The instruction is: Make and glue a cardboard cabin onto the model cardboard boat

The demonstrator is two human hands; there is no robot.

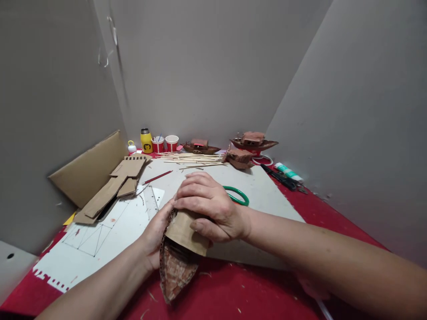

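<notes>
Your right hand (208, 206) presses flat on a cardboard piece (185, 233) over the model boat hull (175, 266), lower centre of the frame; your left hand (156, 235) cups its side (green scissors (237, 194) just behind).

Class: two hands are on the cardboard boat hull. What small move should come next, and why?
Probably slide the right hand toward the near edge of the cardboard piece and press it down: the piece lies over the boat hull, its near corner juts past the hull's side, and the left hand braces the other side.
</notes>
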